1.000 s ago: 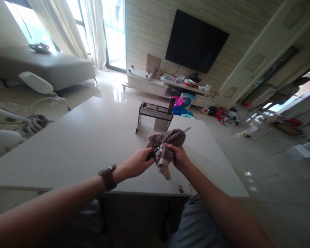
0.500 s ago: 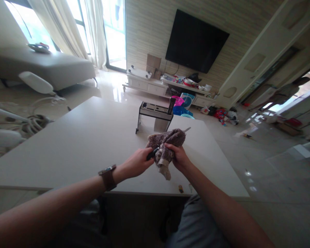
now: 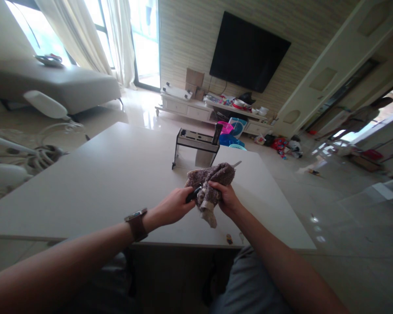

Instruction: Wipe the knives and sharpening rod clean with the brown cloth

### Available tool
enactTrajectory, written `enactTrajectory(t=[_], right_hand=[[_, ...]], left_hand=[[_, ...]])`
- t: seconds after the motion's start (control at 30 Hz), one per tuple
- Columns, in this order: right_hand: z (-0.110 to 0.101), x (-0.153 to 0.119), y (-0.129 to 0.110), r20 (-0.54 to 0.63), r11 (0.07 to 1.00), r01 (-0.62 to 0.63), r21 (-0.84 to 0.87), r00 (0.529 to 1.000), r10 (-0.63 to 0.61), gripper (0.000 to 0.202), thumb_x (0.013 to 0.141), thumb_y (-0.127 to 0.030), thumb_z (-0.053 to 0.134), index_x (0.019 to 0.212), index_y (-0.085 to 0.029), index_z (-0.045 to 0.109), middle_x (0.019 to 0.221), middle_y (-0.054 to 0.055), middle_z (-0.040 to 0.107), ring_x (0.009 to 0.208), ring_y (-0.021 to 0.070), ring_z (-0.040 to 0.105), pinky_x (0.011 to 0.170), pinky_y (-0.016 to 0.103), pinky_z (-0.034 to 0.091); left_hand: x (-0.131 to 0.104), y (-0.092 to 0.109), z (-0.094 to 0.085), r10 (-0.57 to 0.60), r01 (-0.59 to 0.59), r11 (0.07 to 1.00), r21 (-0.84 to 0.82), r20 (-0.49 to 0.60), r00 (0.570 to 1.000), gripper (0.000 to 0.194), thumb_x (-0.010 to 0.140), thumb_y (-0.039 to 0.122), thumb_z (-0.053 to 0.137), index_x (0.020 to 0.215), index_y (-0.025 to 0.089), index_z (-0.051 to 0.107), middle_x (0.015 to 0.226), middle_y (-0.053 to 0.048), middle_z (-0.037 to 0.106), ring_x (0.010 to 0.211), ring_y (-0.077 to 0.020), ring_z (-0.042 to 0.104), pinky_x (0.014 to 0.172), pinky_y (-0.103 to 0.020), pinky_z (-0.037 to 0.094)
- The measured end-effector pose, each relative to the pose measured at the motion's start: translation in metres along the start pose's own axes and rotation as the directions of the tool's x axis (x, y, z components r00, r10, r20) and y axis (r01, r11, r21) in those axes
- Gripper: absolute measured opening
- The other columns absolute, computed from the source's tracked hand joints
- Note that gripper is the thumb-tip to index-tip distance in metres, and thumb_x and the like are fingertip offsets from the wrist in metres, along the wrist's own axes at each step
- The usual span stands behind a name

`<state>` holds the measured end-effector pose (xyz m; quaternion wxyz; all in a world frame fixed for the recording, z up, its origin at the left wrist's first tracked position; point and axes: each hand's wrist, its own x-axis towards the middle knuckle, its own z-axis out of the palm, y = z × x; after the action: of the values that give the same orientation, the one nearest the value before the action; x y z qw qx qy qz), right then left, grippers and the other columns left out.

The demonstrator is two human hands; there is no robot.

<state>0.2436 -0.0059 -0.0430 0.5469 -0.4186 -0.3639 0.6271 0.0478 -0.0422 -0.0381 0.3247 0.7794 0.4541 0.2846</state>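
On the table (image 3: 101, 187), at its near edge low in the frame, a small yellow-and-black item (image 3: 229, 239) is seen; at centre, the handle of what seems a knife (image 3: 192, 195) is gripped by the curled left hand (image 3: 175, 205); its blade is mostly hidden by a cloth (image 3: 223, 173), bunched in the closed right hand (image 3: 228, 200), the tip bared; wiping is apparently in hand; for the next stroke, cloth is needed between edge and fingers; beyond stands a rack (image 3: 196, 138); no writing or brand can be read.

rough nubby cloth (image 3: 223, 172), smooth plastic-looking handle (image 3: 192, 195), smooth matt tabletop (image 3: 127, 174), glossy floor (image 3: 149, 115)
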Motion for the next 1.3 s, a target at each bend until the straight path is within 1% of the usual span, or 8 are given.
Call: enactTrajectory(t=[0.17, 0.43, 0.57, 0.83, 1.0, 1.3], right_hand=[[0.0004, -0.0005, -0.0008, -0.005, 1.000, -0.001, -0.007, 1.000, 0.001, 0.037, 0.060, -0.021, 0.088, 0.094, -0.017, 0.073, 0.092, 0.003, 0.079, 0.082, 0.0210, 0.072, 0.084, 0.036, 0.057], [0.0012, -0.0012, -0.0016, -0.006, 1.000, -0.003, -0.005, 1.000, 0.003, 0.037, 0.059, -0.021, 0.088, 0.093, -0.017, 0.073, 0.093, 0.004, 0.079, 0.084, 0.0219, 0.072, 0.085, 0.037, 0.057], [0.0010, -0.0010, -0.0010, -0.008, 1.000, -0.010, -0.010, 1.000, 0.010, 0.035, 0.060, -0.022, 0.088, 0.091, -0.017, 0.073, 0.091, 0.004, 0.079, 0.081, 0.0212, 0.072, 0.084, 0.037, 0.057], [0.0007, 0.0001, -0.0015, -0.002, 1.000, -0.006, -0.007, 1.000, 0.006, 0.034, 0.060, -0.022, 0.088, 0.090, -0.017, 0.074, 0.091, 0.003, 0.079, 0.081, 0.0211, 0.072, 0.084, 0.036, 0.057], [0.0020, -0.0014, -0.0023, -0.009, 1.000, -0.006, 0.006, 1.000, 0.006, 0.035, 0.059, -0.021, 0.088, 0.091, -0.017, 0.073, 0.090, 0.003, 0.078, 0.080, 0.0204, 0.071, 0.083, 0.036, 0.057], [0.0007, -0.0007, -0.0017, 0.003, 1.000, -0.011, -0.001, 1.000, 0.011, 0.035, 0.060, -0.022, 0.088, 0.092, -0.018, 0.074, 0.091, 0.003, 0.078, 0.081, 0.0204, 0.071, 0.082, 0.035, 0.056]], left_hand=[[-0.0001, -0.0005, 0.0003, -0.017, 0.016, 1.000, 0.015, 0.007, 1.000, 0.015, 0.091, 0.028, 0.055, 0.087, 0.016, 0.063, 0.076, -0.002, 0.064, 0.065, -0.0149, 0.051, 0.059, -0.027, 0.033], [0.0002, -0.0030, 0.0015, -0.001, 0.001, 1.000, 0.010, -0.002, 1.000, 0.017, 0.092, 0.030, 0.054, 0.091, 0.016, 0.064, 0.082, -0.005, 0.067, 0.070, -0.0170, 0.056, 0.063, -0.028, 0.036], [0.0005, -0.0028, 0.0013, -0.004, 0.004, 1.000, 0.018, 0.003, 1.000, 0.017, 0.092, 0.030, 0.055, 0.093, 0.016, 0.065, 0.084, -0.005, 0.068, 0.072, -0.0174, 0.057, 0.064, -0.028, 0.036], [-0.0005, -0.0010, -0.0002, -0.010, 0.010, 1.000, -0.002, 0.007, 1.000, 0.017, 0.092, 0.030, 0.055, 0.092, 0.016, 0.065, 0.083, -0.005, 0.068, 0.070, -0.0168, 0.056, 0.063, -0.027, 0.037], [-0.0006, -0.0017, 0.0005, -0.011, 0.011, 1.000, 0.015, 0.003, 1.000, 0.017, 0.092, 0.030, 0.055, 0.090, 0.017, 0.064, 0.080, -0.004, 0.067, 0.067, -0.0159, 0.054, 0.060, -0.027, 0.035], [0.0004, -0.0033, 0.0013, -0.020, 0.020, 1.000, 0.021, 0.007, 1.000, 0.017, 0.091, 0.031, 0.055, 0.090, 0.017, 0.064, 0.079, -0.004, 0.067, 0.067, -0.0162, 0.055, 0.061, -0.027, 0.035]])
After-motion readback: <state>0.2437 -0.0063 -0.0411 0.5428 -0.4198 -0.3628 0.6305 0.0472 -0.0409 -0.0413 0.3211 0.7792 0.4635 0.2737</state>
